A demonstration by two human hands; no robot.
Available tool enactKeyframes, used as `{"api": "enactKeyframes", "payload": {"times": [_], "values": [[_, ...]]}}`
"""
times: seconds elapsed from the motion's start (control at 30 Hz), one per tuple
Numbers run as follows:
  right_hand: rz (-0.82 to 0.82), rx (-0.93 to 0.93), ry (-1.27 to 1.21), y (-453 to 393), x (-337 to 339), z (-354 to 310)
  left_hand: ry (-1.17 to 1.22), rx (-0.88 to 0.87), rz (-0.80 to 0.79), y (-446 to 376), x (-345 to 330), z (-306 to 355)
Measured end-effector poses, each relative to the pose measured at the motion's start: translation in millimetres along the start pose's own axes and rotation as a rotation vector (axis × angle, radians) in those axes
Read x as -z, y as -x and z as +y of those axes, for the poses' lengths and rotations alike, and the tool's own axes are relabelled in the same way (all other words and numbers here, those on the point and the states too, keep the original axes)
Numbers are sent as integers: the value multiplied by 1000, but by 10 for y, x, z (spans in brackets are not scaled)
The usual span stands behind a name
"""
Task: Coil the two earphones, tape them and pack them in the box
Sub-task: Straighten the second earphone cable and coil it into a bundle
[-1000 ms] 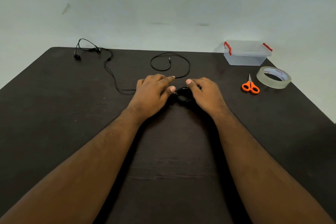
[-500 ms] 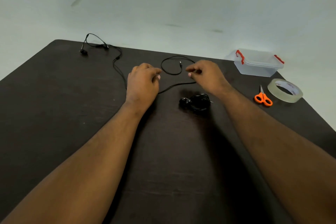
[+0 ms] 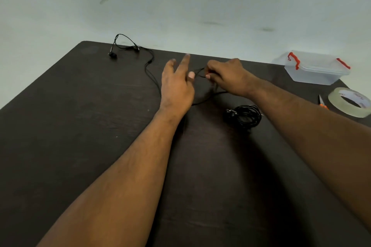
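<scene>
— On the dark table (image 3: 80,126), what is recorded for item one?

— One loose earphone (image 3: 149,66), black. Its earbuds are laid at the far left corner; its cable is run rightward and nearer, passed behind the left hand (image 3: 176,86), and curved back up to the right hand (image 3: 226,76). Its end is pinched between the curled fingers and thumb of the right hand, just above the tabletop.

— And the left hand?

— Nothing is held. It is raised with fingers spread and straight, just left of the pinched end, the cable lying under and behind it.

— Item two?

— One coiled earphone (image 3: 246,116), black, wound into a small bundle. It is laid flat on the table, nearer than the right hand and just beside the right forearm, touched by neither hand. Whether tape is on it cannot be told.

— Item three?

— One clear plastic box (image 3: 315,70) with red clasps, lid seated, set at the far right corner, well apart from both hands.

— Remaining items?

— One roll of clear tape (image 3: 350,102), laid flat at the right edge, nearer than the box. One pair of scissors (image 3: 322,103), orange handles mostly hidden by the right forearm, placed just left of the tape.
</scene>
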State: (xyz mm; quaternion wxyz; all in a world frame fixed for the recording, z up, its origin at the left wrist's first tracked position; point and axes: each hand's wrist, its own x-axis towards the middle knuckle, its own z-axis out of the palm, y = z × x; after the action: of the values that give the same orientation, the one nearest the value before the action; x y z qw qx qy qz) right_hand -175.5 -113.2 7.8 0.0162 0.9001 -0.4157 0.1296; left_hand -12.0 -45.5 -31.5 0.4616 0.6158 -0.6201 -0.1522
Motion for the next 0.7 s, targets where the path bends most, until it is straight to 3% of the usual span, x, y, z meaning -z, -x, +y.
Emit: {"api": "enactKeyframes", "payload": {"times": [0.13,0.27,0.5,0.7], "values": [[53,228,89,226,343,-184,-53,-68,-166,69,13,119],[93,295,261,626,693,-122,-12,-164,-238,215,112,198],[120,144,416,1269,935,98,-309,-366,-24,449,304,139],[225,51,377,1239,962,41,-550,-302,183,517,781,-130]]}}
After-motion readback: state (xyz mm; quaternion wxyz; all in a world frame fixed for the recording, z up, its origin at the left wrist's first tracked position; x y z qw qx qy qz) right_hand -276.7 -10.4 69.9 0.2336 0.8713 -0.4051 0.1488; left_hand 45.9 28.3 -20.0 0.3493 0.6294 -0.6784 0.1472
